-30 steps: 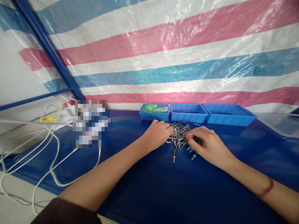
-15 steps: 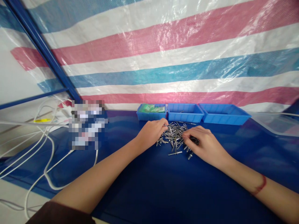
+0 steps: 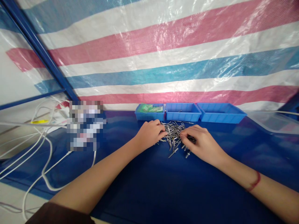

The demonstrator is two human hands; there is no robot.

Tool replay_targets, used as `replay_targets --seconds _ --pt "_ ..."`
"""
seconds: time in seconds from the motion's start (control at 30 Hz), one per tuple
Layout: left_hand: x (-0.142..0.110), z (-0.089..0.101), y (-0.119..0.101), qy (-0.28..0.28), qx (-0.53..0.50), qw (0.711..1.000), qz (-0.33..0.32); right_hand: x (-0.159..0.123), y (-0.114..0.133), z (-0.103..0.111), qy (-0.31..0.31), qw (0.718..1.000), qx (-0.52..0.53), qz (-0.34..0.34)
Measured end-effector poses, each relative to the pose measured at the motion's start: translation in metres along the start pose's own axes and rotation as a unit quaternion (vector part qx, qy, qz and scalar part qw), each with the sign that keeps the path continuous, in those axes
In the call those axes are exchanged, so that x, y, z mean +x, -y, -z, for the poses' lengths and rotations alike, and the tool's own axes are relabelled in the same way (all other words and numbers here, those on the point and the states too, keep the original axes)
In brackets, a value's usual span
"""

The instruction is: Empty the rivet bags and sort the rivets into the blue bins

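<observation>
A loose pile of silvery blind rivets (image 3: 173, 132) lies on the blue tabletop between my hands. My left hand (image 3: 150, 133) rests at the pile's left side, its fingers bent down over the rivets and the thumb a little apart from them. From the right, my right hand (image 3: 198, 140) reaches in with thumb and forefinger pinched together. Several rivets show under its curled fingers, and it is partly hidden how many it grips. One rivet (image 3: 173, 152) lies at the near edge of the pile.
Behind the pile stand three blue bins: the left bin (image 3: 149, 116) with green-tinted packets, the middle bin (image 3: 183, 117) with a thin rivet inside, and the right bin (image 3: 221, 117). White cables (image 3: 46, 177) run along the left. A striped plastic sheet (image 3: 149, 62) hangs behind.
My left hand's fingertips have parted and come lower onto the pile. A rivet at the near edge has turned to a steeper slant. The view has shifted slightly; my right hand keeps its pinch.
</observation>
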State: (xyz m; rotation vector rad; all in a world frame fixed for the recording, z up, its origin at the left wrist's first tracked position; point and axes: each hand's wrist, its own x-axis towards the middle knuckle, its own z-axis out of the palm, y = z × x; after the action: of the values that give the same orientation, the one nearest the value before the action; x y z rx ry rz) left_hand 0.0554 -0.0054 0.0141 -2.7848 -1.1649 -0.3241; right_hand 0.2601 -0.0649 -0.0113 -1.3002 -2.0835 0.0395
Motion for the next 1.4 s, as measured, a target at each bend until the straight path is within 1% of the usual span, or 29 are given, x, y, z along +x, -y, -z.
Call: replay_targets --seconds 0.07,0.2,0.4,0.57,0.73,0.83,1.0,1.13,1.27,1.4 --pt "0.0 0.001 -0.001 0.006 0.021 1.0 -0.008 0.0 0.0 0.0 0.0 1.0 -0.001 -0.001" --pt "-0.002 0.002 -0.001 0.001 0.061 0.998 -0.012 0.001 0.0 0.0 0.0 1.0 0.001 0.001" --pt "-0.002 0.006 -0.001 -0.012 0.036 0.999 -0.012 0.001 0.0 0.001 0.0 1.0 -0.007 0.01" --pt "-0.001 0.011 0.0 0.024 0.031 0.999 -0.007 0.001 0.001 0.002 -0.003 1.0 -0.014 0.015" --pt "-0.001 0.011 -0.001 0.029 0.01 1.0 0.005 0.001 0.002 0.002 -0.004 1.0 -0.018 0.016" --pt "-0.001 0.009 -0.002 0.023 -0.003 1.0 0.02 0.001 0.002 0.002 -0.001 1.0 -0.016 0.013" --pt "-0.001 0.003 -0.002 -0.004 0.002 0.999 0.041 0.001 0.002 0.001 0.0 1.0 -0.018 0.01" --pt "0.0 0.003 -0.002 0.006 -0.009 0.999 0.037 0.001 0.002 0.001 -0.001 1.0 -0.017 0.015" --pt "-0.002 0.003 -0.005 0.012 0.019 0.999 0.027 0.001 0.002 0.001 -0.003 1.0 -0.016 0.016" --pt "-0.003 0.004 -0.005 -0.005 0.059 0.998 0.023 0.001 0.002 0.001 -0.005 1.0 -0.018 0.017"
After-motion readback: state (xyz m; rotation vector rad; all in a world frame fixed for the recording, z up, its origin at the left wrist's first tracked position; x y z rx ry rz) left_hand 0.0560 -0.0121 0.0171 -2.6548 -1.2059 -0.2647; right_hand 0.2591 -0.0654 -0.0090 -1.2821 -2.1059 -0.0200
